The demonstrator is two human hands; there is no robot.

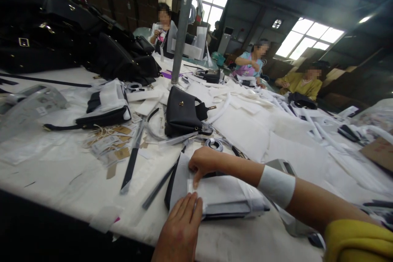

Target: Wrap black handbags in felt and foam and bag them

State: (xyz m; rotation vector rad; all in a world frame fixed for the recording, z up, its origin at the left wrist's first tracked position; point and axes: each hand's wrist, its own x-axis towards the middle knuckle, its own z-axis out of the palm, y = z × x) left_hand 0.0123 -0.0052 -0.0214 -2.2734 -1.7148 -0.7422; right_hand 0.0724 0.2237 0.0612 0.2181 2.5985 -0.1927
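Note:
A black bag wrapped in white paper [221, 196] lies flat on the table in front of me. My left hand [181, 223] rests on its near left edge, fingers stretched out flat and pressing the paper down. My right hand [202, 163] reaches across from the right, its fingers curled and pinching the paper's folded edge by the bag's left end. A white band sits on my right forearm above a yellow sleeve. An upright black handbag [182, 112] with a gold clasp stands just beyond.
The white table [61, 176] carries loose black straps [132, 159], paper tags [113, 141], a half-wrapped bag [104, 108] and white paper sheets. Black bags are stacked at the far left. A grey pole [182, 24] rises mid-table. Three people work at the far side.

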